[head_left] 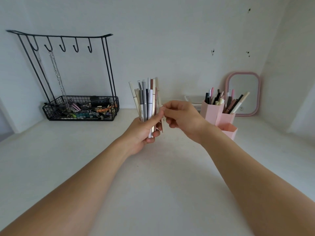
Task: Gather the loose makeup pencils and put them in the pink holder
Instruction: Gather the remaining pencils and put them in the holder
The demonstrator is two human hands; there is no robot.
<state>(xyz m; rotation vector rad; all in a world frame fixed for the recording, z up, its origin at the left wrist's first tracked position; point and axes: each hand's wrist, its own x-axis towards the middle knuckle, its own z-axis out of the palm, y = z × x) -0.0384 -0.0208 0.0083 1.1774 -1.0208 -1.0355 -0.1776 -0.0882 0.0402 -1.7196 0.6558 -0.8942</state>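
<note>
My left hand (144, 132) holds an upright bundle of several makeup pencils (147, 99) above the middle of the white table. The pencils are white, grey, beige and pinkish. My right hand (183, 118) pinches one beige pencil (162, 124) at the bundle's right edge between thumb and forefinger. The pink holder (212, 114), made of hexagonal tubes of different heights, stands to the right behind my right wrist. Its two taller tubes hold several pencils; the lowest front tube (230, 130) looks empty, partly hidden by my forearm.
A black wire rack (68, 72) with hooks, chains and a basket of hair clips (80, 108) stands at the back left. A pink-framed mirror (242, 92) leans on the wall behind the holder. A small white tray (194, 98) sits behind my right hand.
</note>
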